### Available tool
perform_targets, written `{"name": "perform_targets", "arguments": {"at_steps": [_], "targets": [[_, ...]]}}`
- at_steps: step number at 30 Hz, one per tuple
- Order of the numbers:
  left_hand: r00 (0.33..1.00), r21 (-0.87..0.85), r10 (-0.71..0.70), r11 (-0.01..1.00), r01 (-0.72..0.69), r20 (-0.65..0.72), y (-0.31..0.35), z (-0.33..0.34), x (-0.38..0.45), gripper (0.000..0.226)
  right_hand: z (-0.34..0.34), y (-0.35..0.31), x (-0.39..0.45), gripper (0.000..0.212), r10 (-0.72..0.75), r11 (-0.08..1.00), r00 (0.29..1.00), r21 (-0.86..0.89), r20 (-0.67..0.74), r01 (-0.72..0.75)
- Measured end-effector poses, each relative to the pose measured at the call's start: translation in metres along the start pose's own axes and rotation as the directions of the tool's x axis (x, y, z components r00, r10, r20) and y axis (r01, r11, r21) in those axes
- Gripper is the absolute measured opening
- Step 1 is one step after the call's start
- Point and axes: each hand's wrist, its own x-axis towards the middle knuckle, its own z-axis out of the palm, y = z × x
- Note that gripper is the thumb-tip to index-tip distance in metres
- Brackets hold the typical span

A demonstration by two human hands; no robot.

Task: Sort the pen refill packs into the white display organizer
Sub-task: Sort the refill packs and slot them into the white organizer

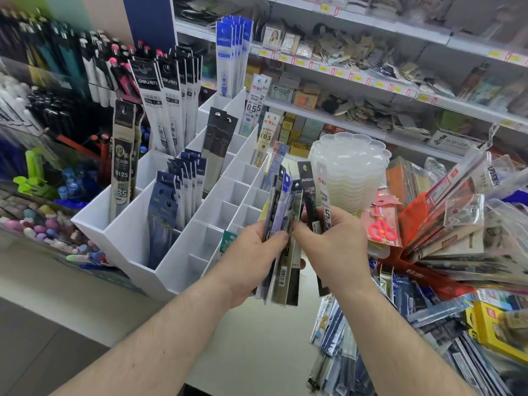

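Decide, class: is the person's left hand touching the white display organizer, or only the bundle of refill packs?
Apart. The head view shows the left hand gripping the bundle of refill packs, raised in front of the white display organizer.

Fanned bundle of pen refill packs (281,224), upright, held in my grip: dark, blue and white sleeves, one barcode visible. White display organizer (183,250) stands left of my grip, tiered compartments, several holding upright packs, nearest cells empty.
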Motion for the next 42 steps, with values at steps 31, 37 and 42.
{"name": "perform_targets", "arguments": {"at_steps": [31,37,42], "targets": [[0.993,-0.216,-0.076,0.972,0.095,0.094,0.004,0.004,0.01,0.031,-0.001,0.02,0.007,0.01,0.275,0.896,0.941,0.303,0.199,-0.326],[0.993,-0.226,-0.121,0.967,0.116,-0.007,0.0,-0.003,0.016,0.03,-0.007,0.017,0.009,0.007,0.266,0.902,0.937,0.285,0.227,-0.325],[0.992,-0.219,-0.12,0.969,0.111,-0.029,-0.003,-0.01,0.016,0.022,-0.011,0.018,0.013,0.004,0.307,0.884,0.932,0.306,0.194,-0.355]]}}
